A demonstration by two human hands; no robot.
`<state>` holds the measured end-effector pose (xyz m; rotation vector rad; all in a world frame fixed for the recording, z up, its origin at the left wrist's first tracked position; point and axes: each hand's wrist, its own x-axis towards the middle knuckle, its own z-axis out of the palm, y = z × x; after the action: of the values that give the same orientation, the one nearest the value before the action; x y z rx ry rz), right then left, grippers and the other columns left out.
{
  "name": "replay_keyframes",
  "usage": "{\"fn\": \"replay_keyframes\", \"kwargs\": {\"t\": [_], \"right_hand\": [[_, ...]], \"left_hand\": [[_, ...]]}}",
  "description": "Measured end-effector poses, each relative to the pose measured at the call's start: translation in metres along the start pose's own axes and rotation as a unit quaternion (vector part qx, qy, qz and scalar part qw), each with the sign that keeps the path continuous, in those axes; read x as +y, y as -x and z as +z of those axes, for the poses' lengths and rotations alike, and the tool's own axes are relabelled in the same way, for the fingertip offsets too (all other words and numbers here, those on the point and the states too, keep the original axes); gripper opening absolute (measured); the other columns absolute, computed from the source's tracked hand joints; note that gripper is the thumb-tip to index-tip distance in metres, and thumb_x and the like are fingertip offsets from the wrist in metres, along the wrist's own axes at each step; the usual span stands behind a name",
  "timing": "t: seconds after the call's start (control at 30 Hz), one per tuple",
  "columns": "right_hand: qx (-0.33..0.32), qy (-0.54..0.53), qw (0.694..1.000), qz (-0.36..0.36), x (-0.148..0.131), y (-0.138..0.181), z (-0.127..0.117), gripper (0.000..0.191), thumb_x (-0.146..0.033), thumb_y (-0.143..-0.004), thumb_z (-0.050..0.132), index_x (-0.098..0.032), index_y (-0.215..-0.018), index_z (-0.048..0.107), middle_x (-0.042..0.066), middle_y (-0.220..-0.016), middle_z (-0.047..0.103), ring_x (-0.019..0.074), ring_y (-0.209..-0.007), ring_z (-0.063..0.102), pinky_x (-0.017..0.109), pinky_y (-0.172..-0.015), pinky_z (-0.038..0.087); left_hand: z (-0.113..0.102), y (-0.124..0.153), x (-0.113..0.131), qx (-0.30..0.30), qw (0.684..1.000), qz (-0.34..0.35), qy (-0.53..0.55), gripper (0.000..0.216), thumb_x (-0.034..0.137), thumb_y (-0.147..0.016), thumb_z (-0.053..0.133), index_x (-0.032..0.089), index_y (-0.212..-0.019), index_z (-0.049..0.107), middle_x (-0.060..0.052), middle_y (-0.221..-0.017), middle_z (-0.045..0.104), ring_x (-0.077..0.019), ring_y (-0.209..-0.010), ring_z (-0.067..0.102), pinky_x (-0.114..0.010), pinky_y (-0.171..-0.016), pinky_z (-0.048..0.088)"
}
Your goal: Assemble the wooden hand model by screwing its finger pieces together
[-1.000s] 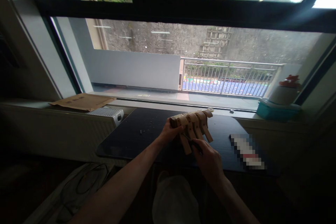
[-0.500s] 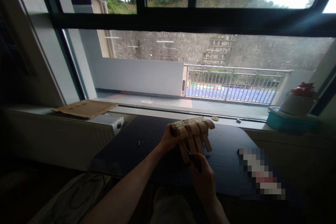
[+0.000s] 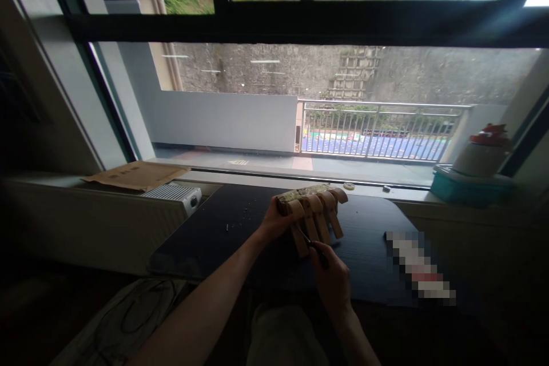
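My left hand (image 3: 274, 222) is closed around the left end of a block with curved tan strips (image 3: 315, 210). The block has a rough, pale top, and several strips bend over its near side and hang down. Between the fingers of my closed right hand (image 3: 332, 275) is a slim tool with a dark handle (image 3: 319, 254). Its thin metal shaft points up and left to the leftmost strip; whether the tip touches it I cannot tell. Both hands are above the dark table (image 3: 206, 246).
Small bits (image 3: 227, 228) lie on the table left of my hands. A blurred-out flat object (image 3: 420, 269) is at the right. Beyond stand a radiator (image 3: 167, 223) with a brown envelope (image 3: 132, 175), a window, a tape roll (image 3: 349, 186) and a teal box (image 3: 472, 186).
The view has shifted slightly, so the scene sits a little higher. Both hands keep their holds, with the tool still at the leftmost strip.
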<state>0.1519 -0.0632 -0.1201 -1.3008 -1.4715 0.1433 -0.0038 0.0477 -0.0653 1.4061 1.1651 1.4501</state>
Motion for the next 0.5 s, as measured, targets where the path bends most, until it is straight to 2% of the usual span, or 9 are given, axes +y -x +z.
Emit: {"fn": "replay_keyframes", "kwargs": {"t": [0.13, 0.2, 0.4, 0.5], "right_hand": [[0.005, 0.041, 0.999, -0.008, 0.0, 0.001, 0.002, 0.03, -0.033, -0.088, 0.049, -0.018, -0.109, 0.063, 0.008, -0.102, 0.072, 0.0215, -0.089, 0.069, 0.03, -0.076, 0.053], [0.015, 0.051, 0.999, -0.007, 0.001, 0.003, 0.003, 0.032, -0.03, -0.085, 0.051, -0.017, -0.113, 0.06, 0.009, -0.1, 0.072, 0.0214, -0.086, 0.069, 0.031, -0.075, 0.053], [0.024, 0.021, 0.998, -0.058, 0.004, 0.004, 0.003, 0.02, -0.026, -0.085, 0.048, -0.02, -0.099, 0.061, 0.006, -0.09, 0.07, 0.0177, -0.08, 0.067, 0.027, -0.069, 0.052], [0.019, 0.011, 0.998, -0.055, 0.004, 0.005, 0.002, 0.019, -0.028, -0.087, 0.048, -0.02, -0.098, 0.061, 0.005, -0.089, 0.07, 0.0175, -0.078, 0.067, 0.027, -0.067, 0.052]], "left_hand": [[0.0, 0.002, 0.002, -0.008, 1.0, 0.002, -0.03, 0.069, 0.032, -0.047, 0.087, 0.017, -0.104, 0.052, -0.002, -0.09, 0.064, -0.0216, -0.084, 0.061, -0.03, -0.069, 0.05], [-0.001, 0.002, 0.002, -0.012, 0.999, 0.0, -0.038, 0.07, 0.033, -0.047, 0.087, 0.018, -0.105, 0.051, -0.002, -0.091, 0.064, -0.0222, -0.085, 0.061, -0.031, -0.07, 0.051], [-0.001, 0.002, -0.005, -0.016, 0.998, 0.01, -0.054, 0.069, 0.034, -0.05, 0.086, 0.018, -0.106, 0.05, -0.003, -0.094, 0.064, -0.0226, -0.087, 0.061, -0.032, -0.071, 0.051], [-0.001, 0.0, -0.01, -0.022, 0.999, 0.024, -0.035, 0.069, 0.036, -0.05, 0.086, 0.018, -0.105, 0.049, -0.003, -0.093, 0.065, -0.0218, -0.086, 0.062, -0.031, -0.071, 0.051]]}}
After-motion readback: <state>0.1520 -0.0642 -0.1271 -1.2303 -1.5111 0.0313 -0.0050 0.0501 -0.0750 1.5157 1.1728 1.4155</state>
